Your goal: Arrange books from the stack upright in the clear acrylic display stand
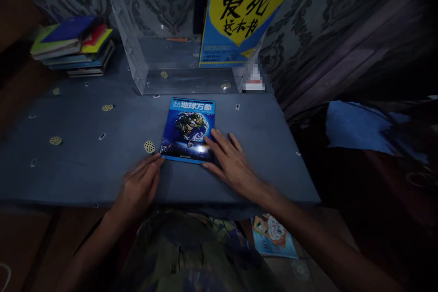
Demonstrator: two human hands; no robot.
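A blue book (190, 123) with a globe on its cover lies closed on the grey-blue tabletop. At its lower left corner is my left hand (142, 181), slightly blurred, with its fingers drawn together at the corner edge. My right hand (234, 162) rests over the book's lower right edge, fingers spread. Its fingertips touch the cover, and the thumb lies by the bottom edge.
A clear acrylic rack (137, 54) stands behind the book, holding a blue and yellow book (236, 13) upright. Stacked books (75, 43) sit at the back left. Below the table's front edge lies another book (273, 236). Light-blue cloth (359, 127) is at right.
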